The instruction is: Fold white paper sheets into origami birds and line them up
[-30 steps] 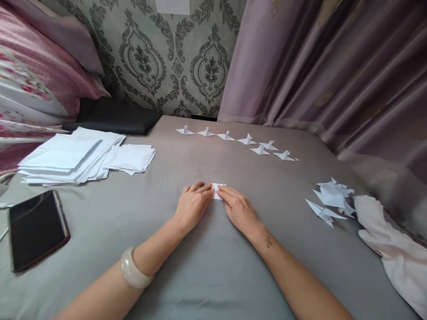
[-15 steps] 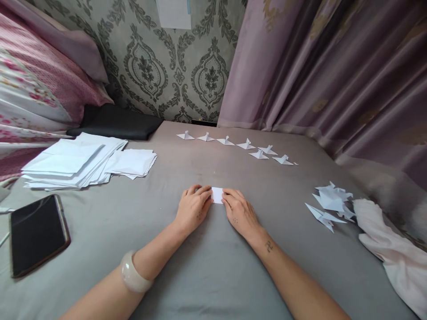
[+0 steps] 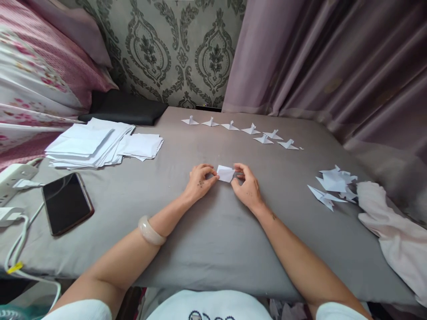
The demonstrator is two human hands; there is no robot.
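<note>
A small folded white piece of paper (image 3: 225, 174) lies slightly tilted between my two hands over the grey cloth. My left hand (image 3: 201, 181) pinches its left edge between thumb and fingers. On the other side, my right hand (image 3: 247, 183) is curved around the paper's right edge, thumb and index finger apart with a gap between them. Its fingertips are at the edge; whether they touch it I cannot tell. A pale bangle (image 3: 151, 230) is around my left forearm.
Several folded paper birds (image 3: 231, 126) stand in a row at the back. Stacked white paper (image 3: 80, 142) and smaller sheets (image 3: 143, 146) lie left, near a phone (image 3: 67, 202) and power strip (image 3: 16, 178). More folded paper pieces (image 3: 335, 181) lie right, beside a pale cloth (image 3: 383, 226).
My hands have moved slightly apart, and the right thumb and index finger have spread. More of the paper shows, now tilted. The view has tipped downward, showing the near table edge.
</note>
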